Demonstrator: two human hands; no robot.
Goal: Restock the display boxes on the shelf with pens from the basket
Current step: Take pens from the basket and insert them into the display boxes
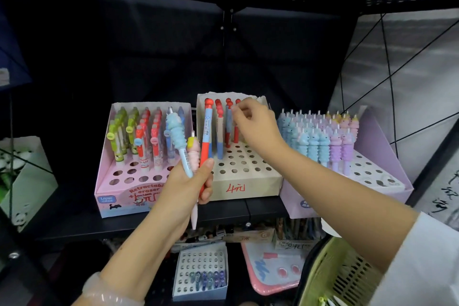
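1. Left hand (pixel 188 181) clenched round three pens, held near upright in front of the shelf (pixel 263 206), long axes running from low near the palm up and slightly left.
2. Blue character-topped pen (pixel 177 141) leftmost in the grip, figure end up, thin barrel passing down into the fingers.
3. Pink ribbed pen (pixel 193 154) in the middle, yellow-capped end up, pale tip poking out below the hand and pointing down.
4. Red-and-blue pen (pixel 207 136) on the right of the bunch, red rounded cap at the top, red lower barrel under the thumb, leaning slightly right at the top.
5. Right hand (pixel 253 124) reaching over the beige display box (pixel 246 189), fingertips pinching the top of a red-capped pen (pixel 232 119) standing vertical in the back rows.
6. Beige box centred on the shelf, back rows filled, front holes bare, red handwriting on its front face.
7. Pink display box (pixel 116 196) just left of it, holding green, red and blue upright pens.
8. Lilac display box (pixel 387 181) to the right, packed with pastel character pens standing upright.
9. Green basket (pixel 330 278) at lower right, below the right forearm.
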